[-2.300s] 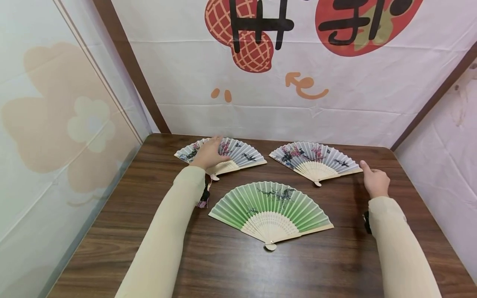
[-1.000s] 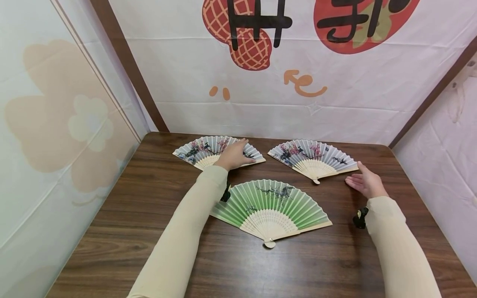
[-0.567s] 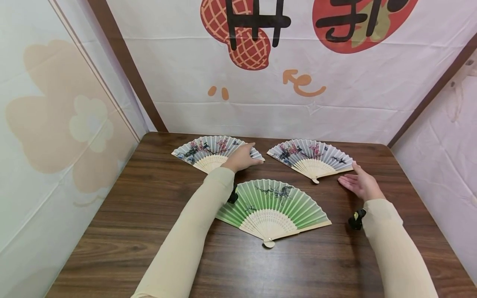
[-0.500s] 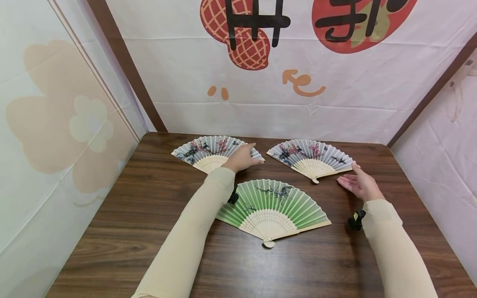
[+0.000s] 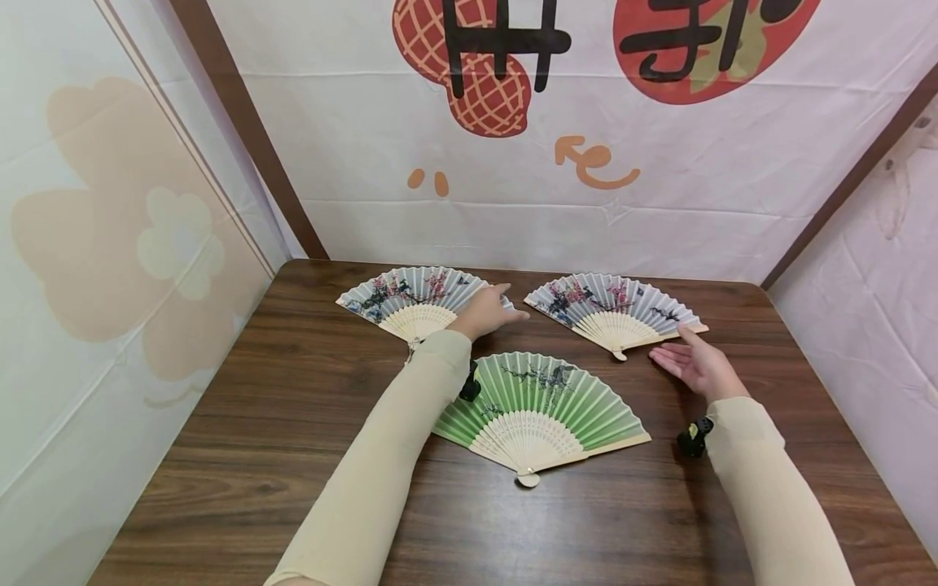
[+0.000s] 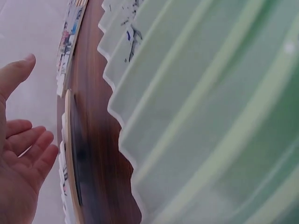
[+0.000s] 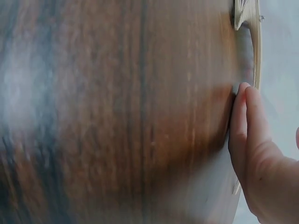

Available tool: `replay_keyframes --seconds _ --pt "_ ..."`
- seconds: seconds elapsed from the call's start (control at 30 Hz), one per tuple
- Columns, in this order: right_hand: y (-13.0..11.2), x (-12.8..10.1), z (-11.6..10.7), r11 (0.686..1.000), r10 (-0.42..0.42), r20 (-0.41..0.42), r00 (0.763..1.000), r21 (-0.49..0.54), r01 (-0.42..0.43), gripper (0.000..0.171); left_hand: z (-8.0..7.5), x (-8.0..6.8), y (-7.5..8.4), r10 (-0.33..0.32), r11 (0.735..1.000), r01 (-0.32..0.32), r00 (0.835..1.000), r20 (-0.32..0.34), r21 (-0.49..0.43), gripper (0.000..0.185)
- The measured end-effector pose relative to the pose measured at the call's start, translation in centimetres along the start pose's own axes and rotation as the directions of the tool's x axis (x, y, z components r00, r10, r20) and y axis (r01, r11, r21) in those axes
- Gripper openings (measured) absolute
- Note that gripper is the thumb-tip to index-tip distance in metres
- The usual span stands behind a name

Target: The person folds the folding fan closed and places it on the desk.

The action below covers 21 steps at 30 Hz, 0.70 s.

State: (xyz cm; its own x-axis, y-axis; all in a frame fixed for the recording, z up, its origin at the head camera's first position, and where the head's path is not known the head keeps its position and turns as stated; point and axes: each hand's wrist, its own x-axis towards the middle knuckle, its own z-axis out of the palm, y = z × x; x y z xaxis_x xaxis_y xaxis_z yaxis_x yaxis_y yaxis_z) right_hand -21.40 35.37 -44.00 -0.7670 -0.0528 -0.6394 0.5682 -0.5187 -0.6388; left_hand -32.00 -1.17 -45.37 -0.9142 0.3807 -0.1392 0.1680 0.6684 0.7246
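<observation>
Head view: three paper fans lie spread on the wooden table (image 5: 220,456). Left hand (image 5: 487,309), centre frame, fingers extended and relaxed, grasping nothing, over the right edge of the left grey fan (image 5: 410,297). Right hand (image 5: 692,366), right of centre, palm open, just beside the outer rib of the right grey fan (image 5: 615,309). Green fan (image 5: 542,407) sits lower centre.

Left wrist view: open palm at left edge; green pleats fill the right.

Right wrist view: straight fingers (image 7: 245,126) at right edge, beside the fan's rib; blurred.
</observation>
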Motion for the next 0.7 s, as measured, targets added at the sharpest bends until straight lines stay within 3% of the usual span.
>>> replay_keyframes --seconds 0.43,0.7 --pt "0.8 0.3 0.9 1.0 -0.015 0.031 0.999 -0.003 0.015 0.071 1.0 0.3 0.7 -0.026 0.992 0.024 1.0 -0.014 -0.12 0.076" --pt "1.2 0.5 1.2 1.0 -0.009 0.055 0.998 -0.002 0.01 0.043 1.8 0.6 0.8 -0.026 0.988 0.022 0.999 -0.028 -0.151 0.073"
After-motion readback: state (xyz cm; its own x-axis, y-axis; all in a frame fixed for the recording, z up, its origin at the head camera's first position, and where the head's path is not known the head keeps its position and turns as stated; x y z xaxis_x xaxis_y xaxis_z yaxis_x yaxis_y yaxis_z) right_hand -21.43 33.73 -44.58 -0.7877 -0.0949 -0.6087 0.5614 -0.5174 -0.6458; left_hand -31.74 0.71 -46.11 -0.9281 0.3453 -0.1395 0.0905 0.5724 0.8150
